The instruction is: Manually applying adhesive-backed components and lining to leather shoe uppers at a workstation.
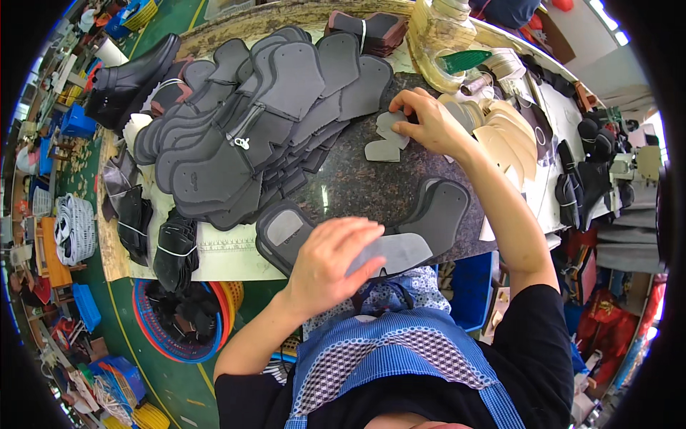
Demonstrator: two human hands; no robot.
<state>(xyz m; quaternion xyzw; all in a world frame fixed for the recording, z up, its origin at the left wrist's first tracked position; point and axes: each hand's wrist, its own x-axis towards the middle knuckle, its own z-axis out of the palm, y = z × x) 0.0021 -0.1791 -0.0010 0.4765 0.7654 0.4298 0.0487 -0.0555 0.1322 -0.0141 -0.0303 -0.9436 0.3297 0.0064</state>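
Observation:
In front of me lies a dark grey boot-shaped piece (444, 214) with a wide curved band along the near table edge. A long light grey patch (406, 249) and a smaller light grey patch (284, 227) rest on it. My left hand (332, 257) is open above the band, fingers stretched and thumb apart, partly covering the long patch. Farther off, my right hand (433, 123) pinches a small light grey patch (390, 126) between thumb and fingers. Just below it, another small patch (382, 151) lies on the dark speckled slab (350, 187).
A large heap of dark grey boot-shaped pieces (286, 82) covers the left. Beige curved pieces (506, 143) fan out at right, by a thread spool (476, 84). A black boot (132, 79) stands far left. Tied black bundles (176, 250) sit near a ruler (227, 247); a basket (143, 314) is below.

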